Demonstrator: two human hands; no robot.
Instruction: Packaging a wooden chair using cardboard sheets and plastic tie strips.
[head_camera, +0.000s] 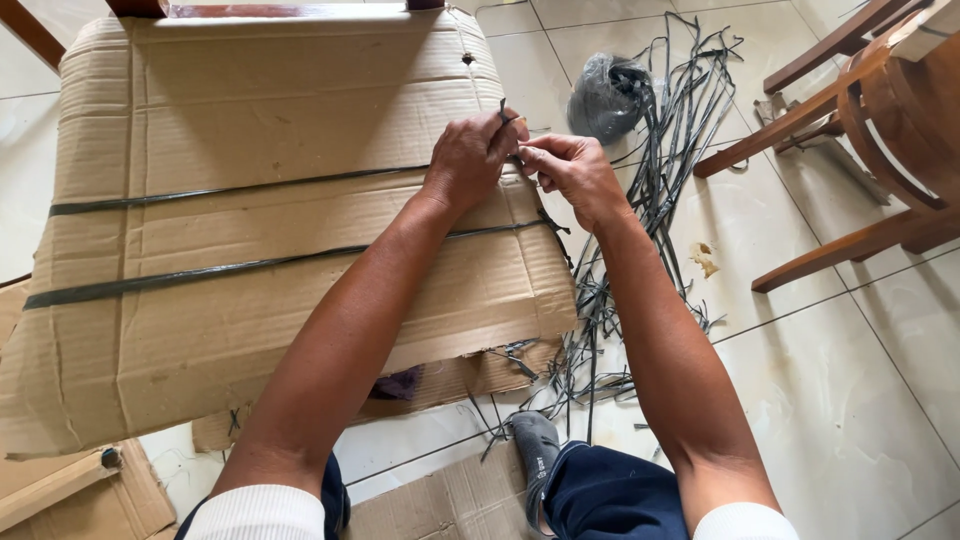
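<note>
- Left hand (470, 155) and right hand (575, 170) together at the right edge of the cardboard-wrapped bundle (250, 230), fingers pinched on a dark strap (230, 190).
- Best kept taut, ends gripped close to the knot.
- Loose straps (660, 180) heaped just right; wooden chair (860, 130) near, crowding the right elbow.

So the black plastic strap (240, 188) is running flat across the big cardboard-wrapped bundle (250, 110), pulled tight, with its loose end sticking up at the right edge. A second black strap (200, 275) is lying parallel below it.
</note>
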